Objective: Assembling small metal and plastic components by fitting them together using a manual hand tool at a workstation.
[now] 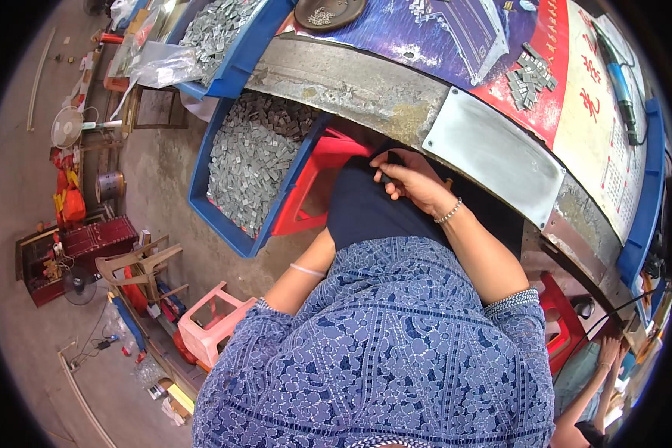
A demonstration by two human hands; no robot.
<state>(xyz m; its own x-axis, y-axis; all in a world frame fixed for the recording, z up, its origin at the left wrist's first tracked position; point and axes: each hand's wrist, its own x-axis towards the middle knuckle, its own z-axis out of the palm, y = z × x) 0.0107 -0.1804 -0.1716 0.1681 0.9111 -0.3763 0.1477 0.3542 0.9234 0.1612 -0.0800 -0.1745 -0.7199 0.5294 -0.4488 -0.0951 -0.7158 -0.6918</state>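
Observation:
My right hand [418,185] is above my dark-clad lap, near the bench edge. Its fingers are closed around a small dark object [390,170] whose kind I cannot make out. My left forearm [311,261] runs down beside my lap, and the hand at its end is hidden. Just left of my lap, a blue bin [235,245] holds a heap of small grey metal pieces [250,172]. In front of my right hand, a smooth metal plate [496,157] is fixed to the bench edge. A small pile of similar metal pieces [530,78] lies on the bench.
Another blue bin [239,56] of metal pieces stands at upper left, beside a dark bowl [349,16] of tiny beads. A corded blue-and-black tool [621,86] lies at right. Red [306,190] and pink stools [215,321] stand nearby. Another person's hands [611,351] appear at lower right.

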